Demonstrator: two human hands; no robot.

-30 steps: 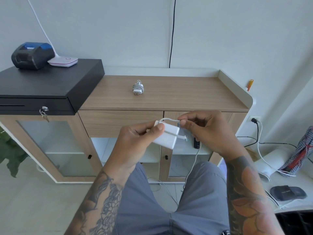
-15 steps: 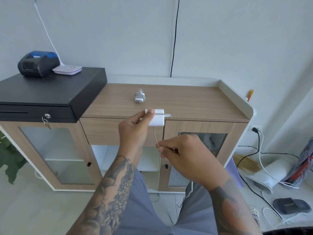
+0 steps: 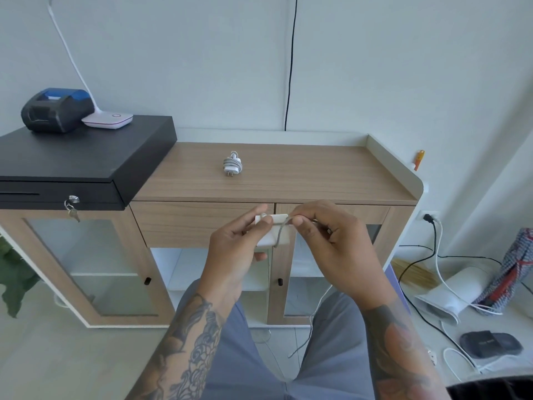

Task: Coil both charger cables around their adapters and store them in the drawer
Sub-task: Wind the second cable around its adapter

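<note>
Left hand: the left hand [image 3: 230, 249] grips the white square charger adapter [image 3: 274, 230] in front of the cabinet, thumb on its top face, other fingers curled beneath.
Right hand: the right hand [image 3: 331, 241] pinches the thin white cable [image 3: 279, 233] between thumb and forefinger, just beside the adapter's right edge.
Cable: one turn lies across the adapter's face; the loose tail [image 3: 313, 319] hangs down between the person's knees, its end blurred.
Step in hand: winding, I'd say, and early in it, judging by how much tail is left hanging.
How to do it well: keep the adapter steady in the left-hand grip and let the right hand carry the cable round. Hold light tension so each turn sits snug beside the last, not heaped on it. Let the cable slide through the pinch; don't yank it. Near the plug end, avoid a sharp bend and tuck the tip under a turn.
Other charger: the small white plug adapter with its cable already wrapped [image 3: 232, 166] lies on the wooden bench [image 3: 317, 174], well apart from both hands.
Drawer: the wood-fronted drawer [image 3: 184, 223] under the bench top looks closed, right behind the hands.
Progress: one charger coiled, one under way, nothing stored yet.
</note>
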